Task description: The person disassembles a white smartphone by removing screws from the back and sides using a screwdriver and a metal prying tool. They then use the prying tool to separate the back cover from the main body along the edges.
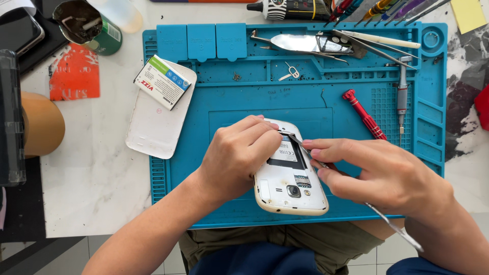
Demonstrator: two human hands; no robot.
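Note:
A white phone (288, 184) with its back cover off lies on the blue repair mat (219, 109), camera end toward me. My left hand (238, 153) grips its left side, fingers curled over the top edge. My right hand (379, 170) holds thin metal tweezers (305, 151), whose tip rests at the upper edge of the open battery bay. The tweezers' long handle runs out past my right wrist. The phone's white back cover (153, 125) lies at the mat's left edge with the removed battery (163, 82) on top of it.
A red screwdriver (364, 114) and a grey screwdriver (402, 94) lie on the mat at right. More tweezers and a metal pry tool (305, 43) fill the top tray. A green can (91, 25), an orange card (75, 72) and a tape roll (43, 124) sit at left.

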